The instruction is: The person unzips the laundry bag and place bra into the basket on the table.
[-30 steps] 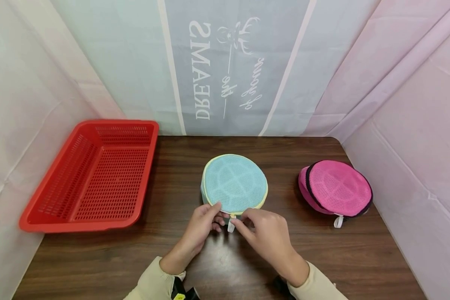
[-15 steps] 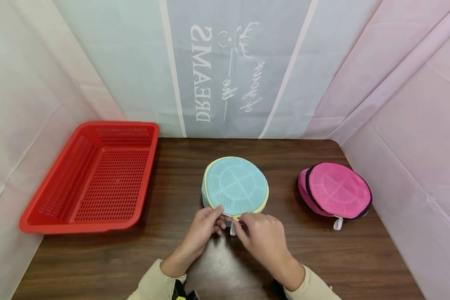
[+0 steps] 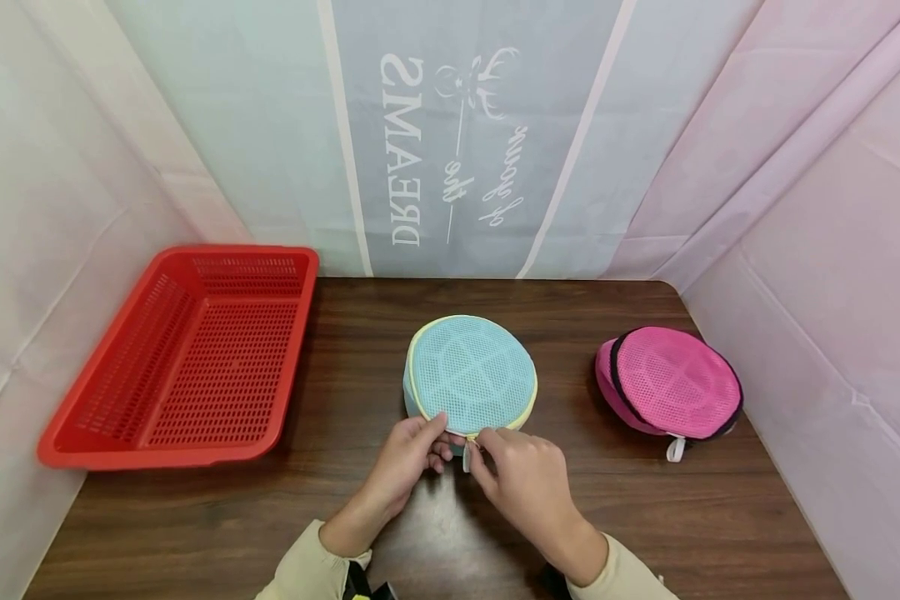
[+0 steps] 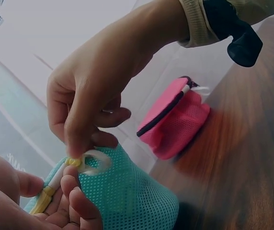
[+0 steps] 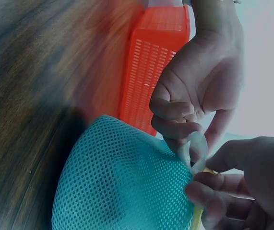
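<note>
A round light-blue mesh laundry bag (image 3: 474,375) with yellow zipper trim stands on the table, its lid flat on top. At its near rim my left hand (image 3: 401,462) pinches the zipper edge, thumb above and fingers below. My right hand (image 3: 528,475) pinches the zipper edge just to the right, beside a small white loop tag (image 4: 96,163) hanging from the bag. In the left wrist view both hands' fingertips meet around the zipper's yellow end (image 4: 72,162). The zipper's slider is hidden by my fingers.
A pink mesh laundry bag (image 3: 678,379) with black trim sits at the right, leaning slightly. On the left stands a red plastic basket (image 3: 288,375) with slotted walls. Fabric curtains (image 3: 270,125) close off the back and sides of the wooden table (image 3: 360,333).
My right fingertips have shifted slightly up from the white loop tag onto the zipper edge. My left hand keeps its grip. The whole head view has shifted a little.
</note>
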Demonstrator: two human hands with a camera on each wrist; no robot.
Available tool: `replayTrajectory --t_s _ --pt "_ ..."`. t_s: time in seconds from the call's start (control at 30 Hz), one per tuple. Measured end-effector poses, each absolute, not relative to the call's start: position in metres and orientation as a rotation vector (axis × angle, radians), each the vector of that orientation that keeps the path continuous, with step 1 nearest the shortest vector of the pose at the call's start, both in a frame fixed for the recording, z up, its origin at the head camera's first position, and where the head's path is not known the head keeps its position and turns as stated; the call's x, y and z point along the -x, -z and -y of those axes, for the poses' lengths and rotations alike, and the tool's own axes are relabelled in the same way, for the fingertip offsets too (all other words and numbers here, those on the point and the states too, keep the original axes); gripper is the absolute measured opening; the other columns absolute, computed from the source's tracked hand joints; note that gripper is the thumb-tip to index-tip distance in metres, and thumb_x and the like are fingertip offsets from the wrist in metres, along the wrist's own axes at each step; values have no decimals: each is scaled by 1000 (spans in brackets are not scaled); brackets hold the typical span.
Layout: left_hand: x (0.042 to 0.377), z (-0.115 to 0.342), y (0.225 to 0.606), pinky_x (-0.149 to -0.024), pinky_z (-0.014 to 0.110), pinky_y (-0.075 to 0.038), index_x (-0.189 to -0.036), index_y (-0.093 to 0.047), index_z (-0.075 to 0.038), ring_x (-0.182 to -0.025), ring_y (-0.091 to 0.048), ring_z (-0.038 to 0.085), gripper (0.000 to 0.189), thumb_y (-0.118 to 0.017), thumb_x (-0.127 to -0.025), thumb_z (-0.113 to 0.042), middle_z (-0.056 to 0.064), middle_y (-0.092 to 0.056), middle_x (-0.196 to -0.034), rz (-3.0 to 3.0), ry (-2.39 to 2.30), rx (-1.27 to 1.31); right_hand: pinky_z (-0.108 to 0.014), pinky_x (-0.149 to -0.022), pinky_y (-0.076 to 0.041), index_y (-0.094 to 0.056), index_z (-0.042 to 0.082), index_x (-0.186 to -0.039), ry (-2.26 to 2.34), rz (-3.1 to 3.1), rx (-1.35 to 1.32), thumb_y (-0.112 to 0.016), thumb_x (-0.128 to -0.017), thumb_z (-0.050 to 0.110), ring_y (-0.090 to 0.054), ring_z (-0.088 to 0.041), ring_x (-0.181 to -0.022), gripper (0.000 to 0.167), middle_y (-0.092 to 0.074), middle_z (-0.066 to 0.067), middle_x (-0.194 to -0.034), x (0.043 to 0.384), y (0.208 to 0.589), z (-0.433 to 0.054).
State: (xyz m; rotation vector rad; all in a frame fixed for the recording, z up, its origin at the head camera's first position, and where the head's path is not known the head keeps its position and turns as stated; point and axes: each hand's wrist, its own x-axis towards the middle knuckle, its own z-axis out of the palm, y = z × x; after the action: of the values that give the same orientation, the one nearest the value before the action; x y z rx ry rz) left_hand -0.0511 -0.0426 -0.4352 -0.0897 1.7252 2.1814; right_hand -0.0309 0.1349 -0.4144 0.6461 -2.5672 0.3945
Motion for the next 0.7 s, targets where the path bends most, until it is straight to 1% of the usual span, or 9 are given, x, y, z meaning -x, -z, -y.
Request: replayTrajectory --t_s 0.2,0.43,0.57,0.7 --pt "52 43 436 -58 20 -47 -96 -63 7 -67 -55 7 34 -51 -108 -22 3 -70 -82 -1729 -2181 97 -18 -44 -20 -54 20 -66 -409 2591 -630 -81 -77 15 -23 0 -49 30 -29 16 -57 31 416 -135" --pt "52 44 436 -59 19 -47 -95 -62 5 -68 -55 7 33 -52 -108 -24 2 -69 -82 -1736 -2176 86 -20 -44 -18 -39 23 -58 -354 2598 -630 -80 -76 17 -20 -1 -48 46 -25 14 -55 32 419 -134" --pt "52 44 437 -58 19 -47 -94 -61 4 -68 -55 8 31 -51 -108 -22 2 -68 -80 -1739 -2175 90 -20 -44 -17 -38 23 -58 -343 2579 -638 -79 -77 18 -19 -2 -48 45 -24 14 -55 32 421 -134" --pt "52 45 439 -58 20 -47 -92 -63 4 -67 -55 10 31 -53 -107 -21 2 -66 -77 -1738 -2165 98 -19 -45 -15 -38 23 -59 -353 2559 -673 -77 -81 19 -18 0 -49 44 -23 15 -56 31 423 -134"
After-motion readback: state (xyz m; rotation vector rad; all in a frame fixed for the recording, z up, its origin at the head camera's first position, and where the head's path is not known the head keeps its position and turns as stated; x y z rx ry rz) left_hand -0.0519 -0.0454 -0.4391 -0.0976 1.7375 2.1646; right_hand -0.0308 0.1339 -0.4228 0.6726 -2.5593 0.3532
